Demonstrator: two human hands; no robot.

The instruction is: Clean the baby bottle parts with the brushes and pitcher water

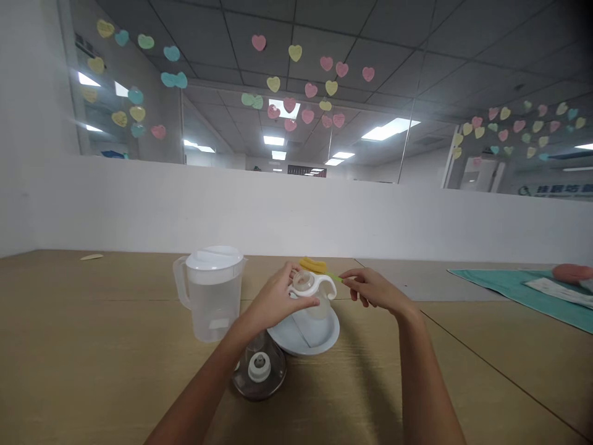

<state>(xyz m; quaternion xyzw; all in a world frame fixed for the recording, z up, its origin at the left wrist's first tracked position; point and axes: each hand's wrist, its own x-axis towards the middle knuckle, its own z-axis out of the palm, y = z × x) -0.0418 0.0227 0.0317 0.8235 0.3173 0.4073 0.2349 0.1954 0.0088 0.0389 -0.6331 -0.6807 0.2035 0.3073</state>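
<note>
Holding a clear baby bottle with a white handled collar (pixel 311 290) above a round white plate (pixel 303 337), the left hand (pixel 278 298) clamps its fingers (pixel 291 272) around the collar. The right hand (pixel 374 288) pinches a slim green-handled brush with a yellow head (pixel 319 267), which lies just behind the bottle. To do this well, the left grip should stay firm and the bottle upright. A translucent lidded plastic jug (pixel 213 296) stands left of the fingers on the wooden worktop (pixel 92 346); a dark domed cap with a white teat (pixel 259 369) lies nearer the person.

Blue sign (pixel 558 190) on far wall; lettering blurred; nothing else legible
</note>
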